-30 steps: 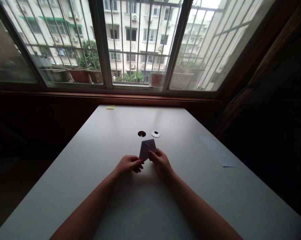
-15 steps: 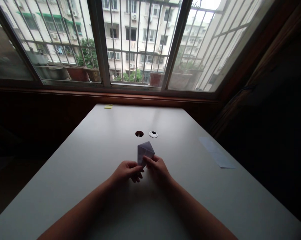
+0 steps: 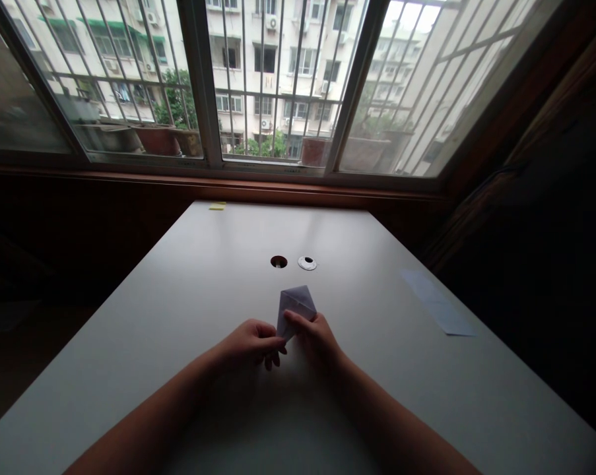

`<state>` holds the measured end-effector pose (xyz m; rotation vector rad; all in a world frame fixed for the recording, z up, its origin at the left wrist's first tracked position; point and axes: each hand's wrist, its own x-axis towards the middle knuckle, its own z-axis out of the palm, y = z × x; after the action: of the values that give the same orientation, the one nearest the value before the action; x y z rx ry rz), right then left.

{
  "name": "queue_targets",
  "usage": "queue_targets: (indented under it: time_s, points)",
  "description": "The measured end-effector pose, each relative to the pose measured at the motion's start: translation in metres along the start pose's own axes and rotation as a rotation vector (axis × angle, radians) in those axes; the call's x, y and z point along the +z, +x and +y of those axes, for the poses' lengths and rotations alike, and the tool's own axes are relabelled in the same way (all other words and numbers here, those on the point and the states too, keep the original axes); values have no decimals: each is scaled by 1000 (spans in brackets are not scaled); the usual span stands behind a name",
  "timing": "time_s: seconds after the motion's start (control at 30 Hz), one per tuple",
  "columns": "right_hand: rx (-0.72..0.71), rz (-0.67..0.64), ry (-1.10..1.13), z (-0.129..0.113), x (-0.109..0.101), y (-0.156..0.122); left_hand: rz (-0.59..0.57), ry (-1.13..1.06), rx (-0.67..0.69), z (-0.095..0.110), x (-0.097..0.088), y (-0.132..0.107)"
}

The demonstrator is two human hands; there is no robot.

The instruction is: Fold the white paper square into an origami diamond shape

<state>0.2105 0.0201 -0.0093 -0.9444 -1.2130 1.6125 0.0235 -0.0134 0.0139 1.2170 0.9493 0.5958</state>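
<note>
A small folded paper [image 3: 298, 300], pale purple-grey and kite-shaped, is held up over the table between my two hands. Crease lines run across its upper part. My right hand [image 3: 318, 338] grips the right side, its thumb lying flat across the front face and its other fingers hidden behind. At the lower left corner, my left hand [image 3: 259, 342] pinches the paper between thumb and forefinger, with the remaining fingers curled below.
The white table [image 3: 218, 270] reaches to the window sill. Beyond the paper are a round hole [image 3: 278, 262] and a loose white grommet cover [image 3: 307, 263]. A pale paper sheet [image 3: 439, 303] lies at the right edge, a yellow sticky note [image 3: 217, 206] at the far left corner.
The folded paper has tilted clockwise and shifted slightly right in the view. My right thumb lies further across its face. Both hands keep their hold, and the camera view has moved a little.
</note>
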Motion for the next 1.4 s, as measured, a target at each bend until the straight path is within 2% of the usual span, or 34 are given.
queue_targets:
  time_s: [0.13,0.63,0.8,1.0,1.4]
  points:
    - [9,126,113,-4,4,-2,-13,16,-6,0,-2,0]
    - [-5,272,316,-13,4,1,-79,-74,28,-2,-6,0]
    - [0,340,363,-17,-4,5,-22,-69,40,-4,-6,2]
    - [6,317,307,-15,-1,4,72,-110,56,-6,-4,6]
    - [-16,220,278,-11,-2,4,77,-116,75,-11,-6,10]
